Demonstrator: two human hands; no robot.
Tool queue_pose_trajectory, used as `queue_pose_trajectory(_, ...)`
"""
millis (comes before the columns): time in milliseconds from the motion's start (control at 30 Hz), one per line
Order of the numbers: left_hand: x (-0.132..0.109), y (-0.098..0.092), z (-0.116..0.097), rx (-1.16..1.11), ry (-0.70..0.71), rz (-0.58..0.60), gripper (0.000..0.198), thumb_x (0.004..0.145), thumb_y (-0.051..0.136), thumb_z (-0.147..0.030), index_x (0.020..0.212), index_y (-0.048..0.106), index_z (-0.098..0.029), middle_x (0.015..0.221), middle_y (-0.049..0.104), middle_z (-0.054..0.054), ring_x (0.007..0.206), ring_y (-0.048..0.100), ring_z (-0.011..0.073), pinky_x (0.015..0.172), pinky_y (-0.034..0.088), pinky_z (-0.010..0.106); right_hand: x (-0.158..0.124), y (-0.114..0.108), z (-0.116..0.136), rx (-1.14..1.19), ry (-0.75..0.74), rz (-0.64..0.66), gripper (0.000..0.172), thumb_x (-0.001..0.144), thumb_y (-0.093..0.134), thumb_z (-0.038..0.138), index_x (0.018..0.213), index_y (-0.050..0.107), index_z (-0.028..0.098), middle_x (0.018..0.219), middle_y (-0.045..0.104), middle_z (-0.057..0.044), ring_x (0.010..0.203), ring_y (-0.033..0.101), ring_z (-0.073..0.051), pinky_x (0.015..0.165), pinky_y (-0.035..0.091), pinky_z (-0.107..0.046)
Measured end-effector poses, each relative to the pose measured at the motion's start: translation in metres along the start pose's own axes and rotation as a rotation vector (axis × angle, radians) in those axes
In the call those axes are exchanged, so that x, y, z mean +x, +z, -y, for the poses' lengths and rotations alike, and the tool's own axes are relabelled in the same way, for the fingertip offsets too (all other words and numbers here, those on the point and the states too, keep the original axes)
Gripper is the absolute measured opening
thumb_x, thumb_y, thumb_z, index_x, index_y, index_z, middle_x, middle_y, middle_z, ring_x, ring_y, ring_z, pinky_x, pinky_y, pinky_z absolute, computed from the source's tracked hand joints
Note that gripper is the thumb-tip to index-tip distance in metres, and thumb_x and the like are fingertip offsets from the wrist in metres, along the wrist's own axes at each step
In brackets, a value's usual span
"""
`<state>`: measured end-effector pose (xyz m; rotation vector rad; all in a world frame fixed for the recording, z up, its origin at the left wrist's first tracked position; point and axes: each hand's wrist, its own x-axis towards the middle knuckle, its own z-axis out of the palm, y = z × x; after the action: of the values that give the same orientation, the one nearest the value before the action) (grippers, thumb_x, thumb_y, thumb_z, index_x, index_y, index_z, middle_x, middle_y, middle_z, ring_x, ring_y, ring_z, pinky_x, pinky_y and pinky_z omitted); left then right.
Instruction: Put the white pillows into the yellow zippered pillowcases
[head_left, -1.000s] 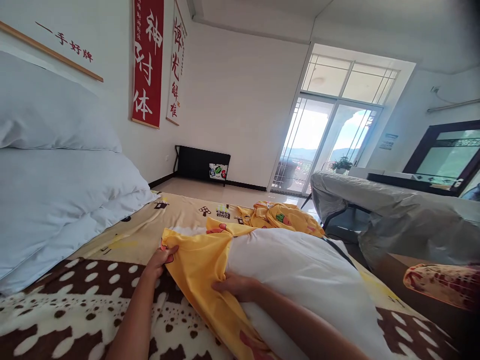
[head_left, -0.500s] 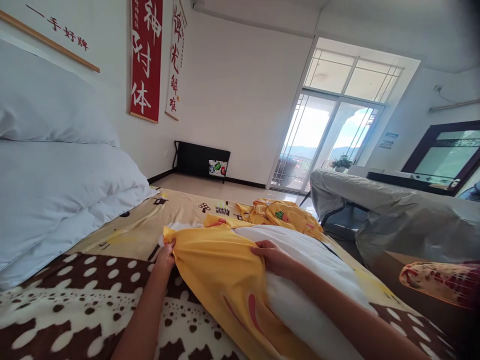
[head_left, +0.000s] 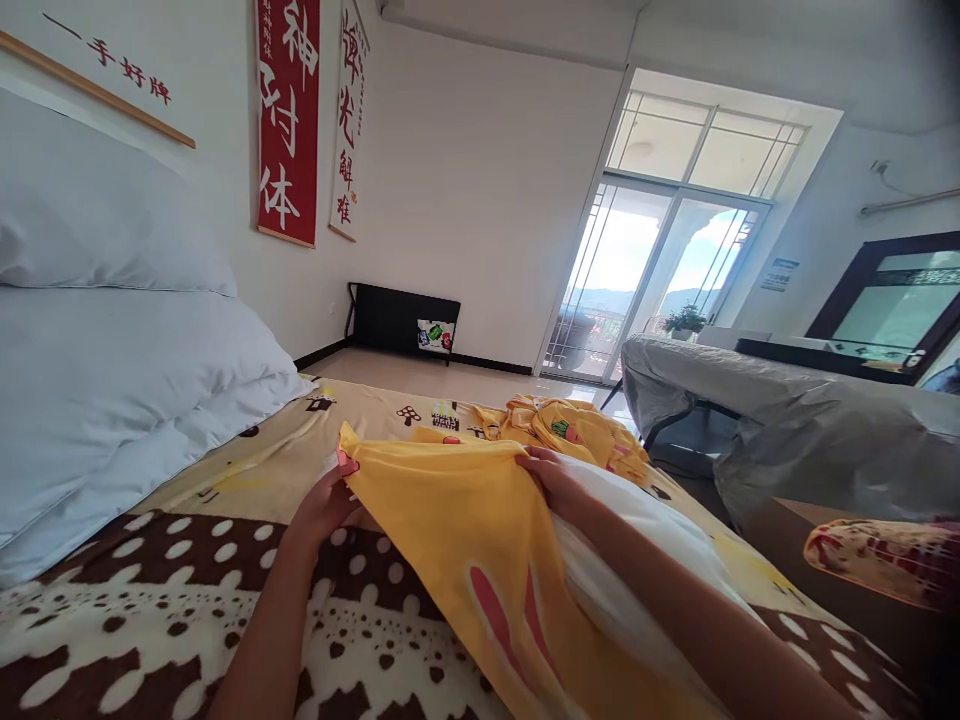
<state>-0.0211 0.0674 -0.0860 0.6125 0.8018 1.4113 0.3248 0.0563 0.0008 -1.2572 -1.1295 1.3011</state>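
A yellow pillowcase (head_left: 450,515) with pink rabbit-ear shapes is stretched between my hands above the bed. My left hand (head_left: 326,500) pinches its left corner. Its upper edge is gripped near the right end by my right hand (head_left: 555,482), fingers closed over the fabric. Beneath and to the right lies a plump white pillow (head_left: 652,515), partly covered by the yellow cloth and my right forearm. How far the pillow sits inside the case cannot be made out.
The bed has a brown and cream patterned blanket (head_left: 187,610). White pillows (head_left: 127,370) are stacked at left. Crumpled yellow fabric (head_left: 577,430) lies on the far side. To the right are a plastic-covered table (head_left: 765,400) and a cardboard box (head_left: 795,510) with patterned cloth.
The pillowcase's top edge has been lifted and pulled straighter between my hands. My right hand has moved slightly right and up, and the left corner now points upward.
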Motion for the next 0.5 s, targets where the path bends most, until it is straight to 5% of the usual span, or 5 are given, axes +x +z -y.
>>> queue_pose_trajectory(133, -0.016, -0.008, -0.004, 0.045, 0.001, 0.344, 0.041, 0.062, 0.069, -0.012, 0.103, 0.066, -0.018, 0.110, 0.067, 0.013, 0.093, 0.066, 0.0286, 0.070, 0.055, 0.035, 0.015, -0.020, 0.001, 0.010, 0.013, -0.045, 0.016, 0.063, 0.066, 0.017, 0.075, 0.055, 0.019, 0.060, 0.062, 0.003, 0.055, 0.060, -0.012, 0.056, 0.049, -0.025)
queue_pose_trajectory(233, -0.022, 0.003, 0.005, 0.337, -0.130, 0.532, 0.038, 0.066, 0.074, -0.019, 0.103, 0.068, -0.012, 0.101, 0.070, 0.020, 0.087, 0.068, 0.0320, 0.062, 0.054, 0.033, 0.014, -0.029, 0.001, 0.014, 0.024, -0.047, 0.014, 0.065, 0.066, 0.019, 0.076, 0.057, 0.019, 0.063, 0.065, 0.000, 0.058, 0.062, -0.014, 0.057, 0.049, -0.026)
queue_pose_trajectory(400, -0.021, 0.046, 0.036, 0.552, -0.131, 0.414, 0.037, 0.066, 0.075, -0.032, 0.098, 0.068, -0.013, 0.080, 0.072, 0.016, 0.069, 0.068, 0.0297, 0.045, 0.049, 0.030, -0.001, -0.019, 0.002, 0.022, 0.035, -0.028, 0.014, 0.066, 0.068, 0.020, 0.074, 0.056, 0.020, 0.063, 0.064, 0.001, 0.058, 0.060, -0.013, 0.058, 0.049, -0.025)
queue_pose_trajectory(500, -0.019, 0.063, 0.052, 0.507, -0.054, 0.344, 0.048, 0.071, 0.072, -0.043, 0.110, 0.062, -0.016, 0.090, 0.072, 0.014, 0.073, 0.068, 0.0276, 0.043, 0.048, 0.027, -0.029, -0.006, -0.004, 0.007, 0.078, 0.076, 0.020, 0.066, 0.072, 0.027, 0.079, 0.060, 0.018, 0.073, 0.067, -0.002, 0.066, 0.063, -0.015, 0.059, 0.048, -0.025)
